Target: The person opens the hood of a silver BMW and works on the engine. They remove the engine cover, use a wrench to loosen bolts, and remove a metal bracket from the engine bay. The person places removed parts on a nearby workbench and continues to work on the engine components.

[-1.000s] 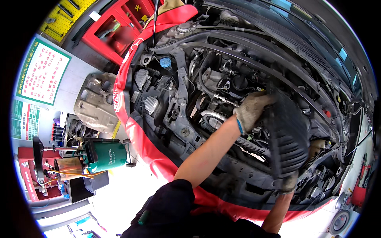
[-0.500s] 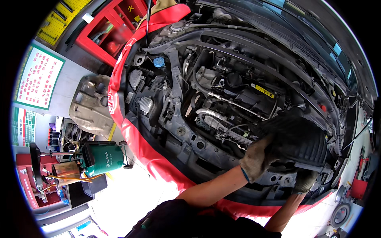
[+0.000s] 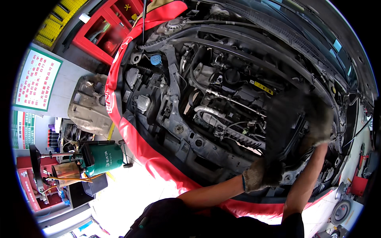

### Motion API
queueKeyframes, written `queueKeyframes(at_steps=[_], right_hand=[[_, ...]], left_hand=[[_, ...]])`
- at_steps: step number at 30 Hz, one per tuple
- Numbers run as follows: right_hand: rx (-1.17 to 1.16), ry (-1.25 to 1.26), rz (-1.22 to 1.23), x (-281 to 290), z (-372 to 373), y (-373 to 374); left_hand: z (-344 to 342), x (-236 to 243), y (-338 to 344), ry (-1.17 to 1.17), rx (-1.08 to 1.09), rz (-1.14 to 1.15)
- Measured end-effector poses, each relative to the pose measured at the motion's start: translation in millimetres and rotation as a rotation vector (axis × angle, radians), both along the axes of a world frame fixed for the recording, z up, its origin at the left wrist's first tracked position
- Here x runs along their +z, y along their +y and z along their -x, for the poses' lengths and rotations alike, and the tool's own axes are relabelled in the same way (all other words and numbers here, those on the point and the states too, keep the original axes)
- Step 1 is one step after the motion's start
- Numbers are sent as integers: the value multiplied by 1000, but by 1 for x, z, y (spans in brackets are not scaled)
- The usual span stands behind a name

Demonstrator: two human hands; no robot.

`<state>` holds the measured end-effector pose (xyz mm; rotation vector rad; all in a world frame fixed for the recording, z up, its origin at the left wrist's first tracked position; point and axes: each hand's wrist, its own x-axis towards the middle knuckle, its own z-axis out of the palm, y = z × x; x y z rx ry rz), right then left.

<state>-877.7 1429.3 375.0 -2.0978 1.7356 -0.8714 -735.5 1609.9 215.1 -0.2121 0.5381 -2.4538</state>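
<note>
Over the right side of an open car engine bay, a black ribbed plastic air filter housing (image 3: 279, 129) is held tilted up on its side, its outline smeared by motion. My left hand (image 3: 258, 176), in a grey-brown work glove, is closed on its near lower end, above the front crossmember (image 3: 190, 137). At its far right side is my right hand (image 3: 320, 121), gloved too and blurred; its fingers seem wrapped over the edge. The housing hides that corner of the bay. Left of it lies the engine with its black cover (image 3: 248, 95).
A red fender cover (image 3: 137, 144) drapes the car's front edge. A prop rod (image 3: 144, 22) stands at the upper left. A blue-capped filler (image 3: 156, 60) sits left of the engine. On the floor at left are a green drum-shaped machine (image 3: 102, 158) and a removed undertray (image 3: 88, 97).
The air filter housing has turned from lying flat to standing on its side. My right hand moved from its near edge up to its far right side; my left hand shifted down toward me.
</note>
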Motion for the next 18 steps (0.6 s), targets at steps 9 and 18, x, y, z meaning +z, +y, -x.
queueKeyframes(at_steps=[9, 18], right_hand=[[316, 454, 80, -28, -119, 18], [236, 425, -118, -30, -109, 60]], left_hand=[[-11, -80, 36, -444, -126, 4], [-39, -91, 65, -1009, -359, 61]])
